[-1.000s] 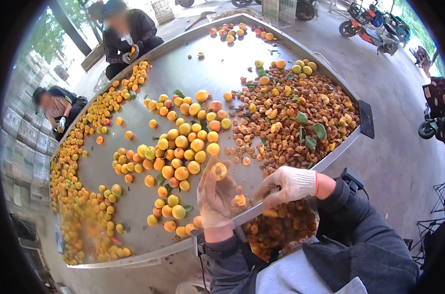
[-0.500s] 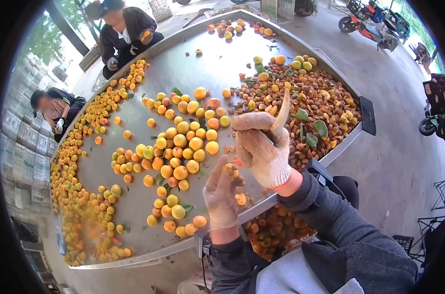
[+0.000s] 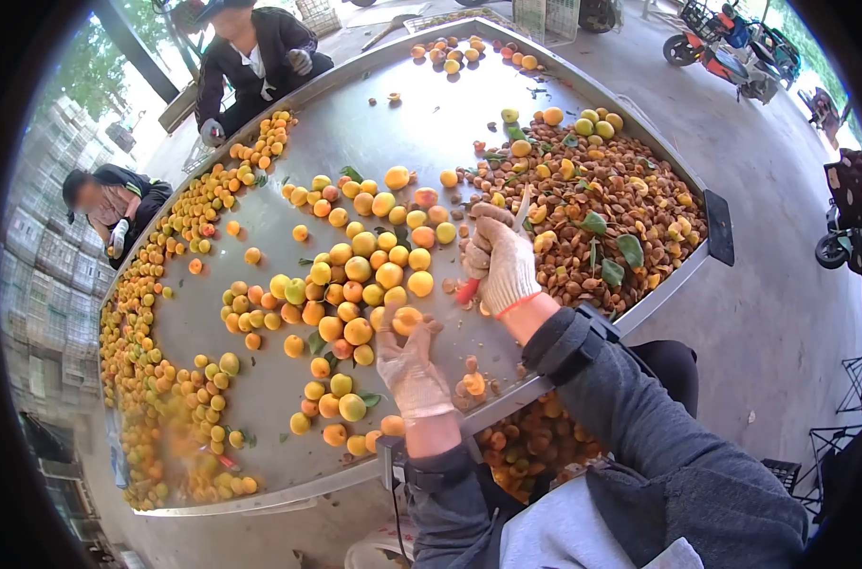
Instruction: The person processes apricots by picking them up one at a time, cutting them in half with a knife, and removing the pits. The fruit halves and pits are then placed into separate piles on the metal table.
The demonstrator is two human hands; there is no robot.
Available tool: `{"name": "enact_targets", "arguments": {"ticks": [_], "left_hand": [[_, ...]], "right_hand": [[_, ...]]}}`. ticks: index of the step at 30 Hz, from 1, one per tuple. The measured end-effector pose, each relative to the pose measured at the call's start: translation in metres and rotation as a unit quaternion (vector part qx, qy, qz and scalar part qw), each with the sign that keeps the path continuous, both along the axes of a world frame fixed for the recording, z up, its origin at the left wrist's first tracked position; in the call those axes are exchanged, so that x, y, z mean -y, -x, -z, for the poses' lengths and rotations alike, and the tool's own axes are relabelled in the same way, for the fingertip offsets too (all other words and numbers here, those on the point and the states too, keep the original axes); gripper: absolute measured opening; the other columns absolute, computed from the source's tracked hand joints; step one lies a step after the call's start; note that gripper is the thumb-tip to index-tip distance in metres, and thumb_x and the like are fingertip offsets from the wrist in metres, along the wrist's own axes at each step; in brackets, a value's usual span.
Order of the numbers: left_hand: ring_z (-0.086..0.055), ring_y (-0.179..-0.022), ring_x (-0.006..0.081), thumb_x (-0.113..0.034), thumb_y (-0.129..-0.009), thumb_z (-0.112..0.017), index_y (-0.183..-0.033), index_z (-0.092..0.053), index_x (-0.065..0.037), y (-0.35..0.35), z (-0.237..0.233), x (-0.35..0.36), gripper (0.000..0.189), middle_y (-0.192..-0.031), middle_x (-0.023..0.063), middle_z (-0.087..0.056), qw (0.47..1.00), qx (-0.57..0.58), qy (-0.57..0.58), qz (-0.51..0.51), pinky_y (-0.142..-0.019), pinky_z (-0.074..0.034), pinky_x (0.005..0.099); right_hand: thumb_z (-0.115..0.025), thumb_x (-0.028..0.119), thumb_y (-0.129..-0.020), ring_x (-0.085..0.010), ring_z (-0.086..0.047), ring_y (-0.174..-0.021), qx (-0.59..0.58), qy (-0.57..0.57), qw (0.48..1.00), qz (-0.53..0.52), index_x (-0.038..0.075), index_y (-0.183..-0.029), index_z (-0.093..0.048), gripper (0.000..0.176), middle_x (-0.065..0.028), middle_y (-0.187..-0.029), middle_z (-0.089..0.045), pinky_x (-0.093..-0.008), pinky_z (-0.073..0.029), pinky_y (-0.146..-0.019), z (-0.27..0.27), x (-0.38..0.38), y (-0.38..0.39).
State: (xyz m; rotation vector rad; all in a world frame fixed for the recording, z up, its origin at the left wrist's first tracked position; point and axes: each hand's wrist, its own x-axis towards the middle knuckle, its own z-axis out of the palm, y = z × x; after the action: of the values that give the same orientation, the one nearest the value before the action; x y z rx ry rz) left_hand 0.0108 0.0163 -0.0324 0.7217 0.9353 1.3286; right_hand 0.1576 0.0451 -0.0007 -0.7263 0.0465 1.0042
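My left hand (image 3: pixel 412 375), in a pale work glove, has its thumb and fingers around an apricot (image 3: pixel 407 321) at the near edge of the loose apricots (image 3: pixel 362 269). My right hand (image 3: pixel 503 258), also gloved, is closed around the red handle of a knife (image 3: pixel 468 290). Its blade (image 3: pixel 523 209) points up and away, beside a heap of brown apricot stones (image 3: pixel 630 213). Orange apricot pieces (image 3: pixel 472 382) lie near the table's front edge, between my hands and my body.
The metal table (image 3: pixel 317 95) has a raised rim. More apricots (image 3: pixel 156 313) line its left side. Two people (image 3: pixel 250 57) sit along the far left edge. Below the near edge is a container of apricot pieces (image 3: pixel 545 441). Scooters (image 3: pixel 725 47) stand at the right.
My left hand has moved up and left from the orange pieces and now holds a whole apricot. My right hand has lowered slightly, turning the knife. The far co-worker's raised hand no longer shows an orange piece.
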Motion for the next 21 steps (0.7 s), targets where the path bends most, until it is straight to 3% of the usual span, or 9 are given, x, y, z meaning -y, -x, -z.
{"name": "enact_targets", "arguments": {"ticks": [2,4,5,7,10,16,18,19,21], "left_hand": [[-0.062,-0.082,0.0200,-0.006,-0.089,-0.060,-0.123,-0.052,0.002,0.003,-0.001,-0.003,0.035,-0.100,0.0095,-0.060,1.000,0.022,0.015,-0.009,-0.072,-0.056,0.0323],[-0.063,-0.085,0.0212,-0.004,-0.089,-0.060,-0.124,-0.052,0.002,0.007,-0.003,-0.007,0.036,-0.104,0.0107,-0.060,0.999,0.042,0.028,-0.012,-0.076,-0.056,0.0327],[-0.063,-0.088,0.0216,-0.005,-0.089,-0.061,-0.123,-0.053,0.002,0.009,-0.004,-0.008,0.036,-0.106,0.0115,-0.061,0.991,0.120,0.061,0.004,-0.077,-0.056,0.0327],[-0.064,-0.090,0.0220,-0.005,-0.089,-0.061,-0.122,-0.055,0.001,0.011,-0.009,-0.009,0.035,-0.108,0.0124,-0.062,0.976,0.197,0.095,0.021,-0.078,-0.056,0.0327],[-0.065,-0.089,0.0228,-0.007,-0.089,-0.063,-0.119,-0.058,0.003,0.012,-0.014,-0.010,0.032,-0.105,0.0131,-0.065,0.984,0.117,0.132,0.026,-0.079,-0.056,0.0331],[-0.067,-0.081,0.0199,-0.010,-0.089,-0.064,-0.114,-0.061,0.007,0.014,-0.021,-0.006,0.031,-0.095,0.0123,-0.068,0.985,-0.024,0.134,0.101,-0.073,-0.058,0.0313],[-0.066,-0.082,0.0169,-0.007,-0.088,-0.063,-0.110,-0.064,0.006,0.018,-0.026,-0.003,0.026,-0.092,0.0116,-0.068,0.986,0.044,0.124,0.105,-0.068,-0.056,0.0278],[-0.066,-0.082,0.0169,-0.007,-0.088,-0.063,-0.110,-0.064,0.006,0.022,-0.030,0.000,0.026,-0.092,0.0116,-0.068,0.986,0.046,0.124,0.103,-0.068,-0.056,0.0278],[-0.064,-0.081,0.0125,-0.004,-0.087,-0.062,-0.110,-0.065,0.004,0.032,-0.038,0.009,0.025,-0.093,0.0085,-0.067,0.967,-0.037,0.074,0.240,-0.069,-0.052,0.0235]], "right_hand": [[-0.056,0.007,-0.088,-0.0095,-0.046,-0.047,0.148,0.114,0.981,-0.059,0.011,-0.084,-0.063,0.008,0.0004,-0.064,-0.053,-0.0261,-0.033,-0.037,-0.001,0.008,-0.001],[-0.062,0.010,-0.084,-0.0173,-0.061,-0.062,0.594,-0.131,0.790,-0.077,0.012,-0.091,-0.068,0.009,-0.0037,-0.074,-0.062,-0.0320,-0.047,-0.052,0.006,0.021,0.012],[-0.062,0.010,-0.084,-0.0173,-0.061,-0.062,0.595,-0.130,0.790,-0.076,0.012,-0.091,-0.068,0.009,-0.0037,-0.074,-0.062,-0.0320,-0.047,-0.052,-0.004,0.028,0.015],[-0.061,0.018,-0.085,-0.0275,-0.066,-0.073,0.791,-0.013,0.558,-0.252,0.011,-0.093,-0.069,0.013,-0.0064,-0.080,-0.066,-0.0357,-0.053,-0.066,-0.022,0.042,0.017],[-0.063,0.020,-0.083,-0.0311,-0.065,-0.077,0.824,0.004,0.492,-0.280,0.015,-0.097,-0.069,0.017,-0.0108,-0.087,-0.067,-0.0391,-0.052,-0.068,-0.012,0.036,0.011],[-0.064,0.011,-0.081,-0.0322,-0.064,-0.077,0.782,-0.013,0.517,-0.348,0.009,-0.101,-0.066,0.020,-0.0128,-0.085,-0.066,-0.0395,-0.052,-0.068,-0.012,0.029,0.001],[-0.063,0.013,-0.086,-0.0242,-0.065,-0.072,0.699,-0.065,0.662,-0.263,0.006,-0.098,-0.065,0.014,-0.0109,-0.079,-0.065,-0.0360,-0.051,-0.067,-0.004,0.022,-0.005],[-0.062,0.017,-0.089,-0.0155,-0.060,-0.069,0.538,0.042,0.797,-0.273,0.004,-0.095,-0.064,0.015,-0.0074,-0.072,-0.061,-0.0330,-0.050,-0.066,-0.015,0.009,-0.001],[-0.065,0.024,-0.088,-0.0138,-0.058,-0.067,0.565,0.139,0.737,-0.344,0.004,-0.094,-0.064,0.021,-0.0064,-0.069,-0.059,-0.0335,-0.050,-0.065,-0.021,-0.004,-0.018]]}}
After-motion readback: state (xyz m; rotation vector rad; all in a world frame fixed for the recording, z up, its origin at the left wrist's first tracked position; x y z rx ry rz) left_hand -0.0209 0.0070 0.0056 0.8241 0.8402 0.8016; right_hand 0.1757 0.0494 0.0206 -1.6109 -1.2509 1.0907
